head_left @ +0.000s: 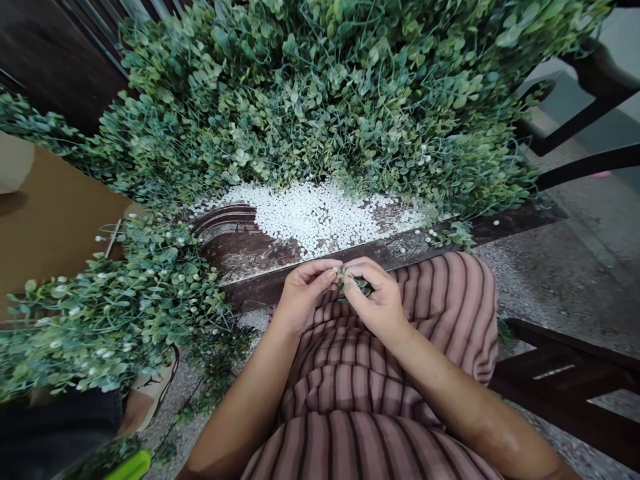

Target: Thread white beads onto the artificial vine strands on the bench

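- Leafy sprig (pixel 361 288), small and green, sat between our two hands, low over the lap, its leaves showing mostly under the right fingers.
- Our left hand (pixel 304 293) had its thumb and forefinger pinched together on the sprig's tip; whether a bead was caught there too, we could not tell.
- Our right hand (pixel 376 297) pinched the same sprig between thumb and forefinger, its other fingers curled in. The fingertips of both hands nearly met.
- Just beyond our fingers, we had a loose heap of small white beads (pixel 320 217), spread over a dark carved wooden surface (pixel 240 250) with a straight front edge.
- Farther beyond the fingers, past the beads, rose a broad mass of green foliage (pixel 320 100), filling most of the upper view.
- Left of our fingers, well apart from them, lay a smaller bunch of greenery (pixel 150 287) dotted with white beads.
- Right of the fingers, near the wooden edge, we saw a short stray sprig (pixel 457 235) and, farther right, a single white bead (pixel 496 223).
- Beneath our hands and forearms spread pink cloth with dark stripes (pixel 345 373), covering our lap.
- Far left of the fingers stood a brown panel (pixel 65 213); nearer us on that side were another person's dark-clothed leg (pixel 60 427) and a pale shoe (pixel 150 390).
- Far right of the fingers, dark wooden furniture (pixel 565 380) stood on a speckled floor (pixel 550 267).
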Motion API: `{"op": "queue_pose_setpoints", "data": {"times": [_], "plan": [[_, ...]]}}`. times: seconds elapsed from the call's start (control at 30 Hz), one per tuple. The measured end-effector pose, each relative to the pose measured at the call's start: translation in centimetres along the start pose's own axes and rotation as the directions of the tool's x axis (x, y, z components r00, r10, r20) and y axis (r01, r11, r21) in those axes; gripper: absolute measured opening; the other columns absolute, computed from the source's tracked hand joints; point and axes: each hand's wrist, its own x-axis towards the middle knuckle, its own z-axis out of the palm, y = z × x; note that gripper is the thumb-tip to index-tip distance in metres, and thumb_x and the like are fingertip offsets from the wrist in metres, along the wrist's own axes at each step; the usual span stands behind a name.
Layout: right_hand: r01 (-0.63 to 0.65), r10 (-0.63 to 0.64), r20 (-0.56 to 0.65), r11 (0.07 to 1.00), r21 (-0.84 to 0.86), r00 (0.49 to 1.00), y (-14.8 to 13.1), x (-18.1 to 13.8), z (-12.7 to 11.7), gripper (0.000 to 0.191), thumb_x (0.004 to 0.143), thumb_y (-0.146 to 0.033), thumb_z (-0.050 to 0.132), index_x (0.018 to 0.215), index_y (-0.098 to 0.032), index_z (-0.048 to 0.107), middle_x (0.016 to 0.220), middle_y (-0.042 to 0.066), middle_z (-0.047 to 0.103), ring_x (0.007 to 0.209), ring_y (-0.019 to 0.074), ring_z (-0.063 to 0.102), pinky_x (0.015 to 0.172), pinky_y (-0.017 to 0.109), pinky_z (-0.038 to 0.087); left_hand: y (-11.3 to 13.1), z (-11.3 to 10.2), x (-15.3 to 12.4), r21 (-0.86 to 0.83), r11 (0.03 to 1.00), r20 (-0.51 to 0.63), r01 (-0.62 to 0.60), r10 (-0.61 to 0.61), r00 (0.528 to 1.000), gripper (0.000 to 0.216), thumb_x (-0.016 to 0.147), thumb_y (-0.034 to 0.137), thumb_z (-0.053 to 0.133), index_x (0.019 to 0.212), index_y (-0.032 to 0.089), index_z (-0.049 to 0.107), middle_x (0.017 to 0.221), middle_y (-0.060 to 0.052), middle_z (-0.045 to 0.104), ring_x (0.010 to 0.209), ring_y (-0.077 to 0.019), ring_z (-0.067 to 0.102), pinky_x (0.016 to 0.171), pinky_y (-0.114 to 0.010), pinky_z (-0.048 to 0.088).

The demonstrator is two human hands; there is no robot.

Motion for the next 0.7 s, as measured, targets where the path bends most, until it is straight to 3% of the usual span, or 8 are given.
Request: {"op": "queue_pose_setpoints", "data": {"times": [0.7], "plan": [[0.048,-0.049,0.009,0.998,0.029,0.999,0.18,0.16,-0.08,0.012,0.077,-0.009,0.050,0.071,-0.018,0.055,0.073,0.002,0.056,0.071,0.0128,0.054,0.066,0.026,0.044,0.17,-0.09,0.01,-0.035,0.997,0.014,0.064,-0.064,0.998,0.025,0.049,0.026,0.083,0.070,0.017,0.072,0.059,0.001,0.066,0.053,-0.0038,0.056,0.056,-0.014,0.047]]}}
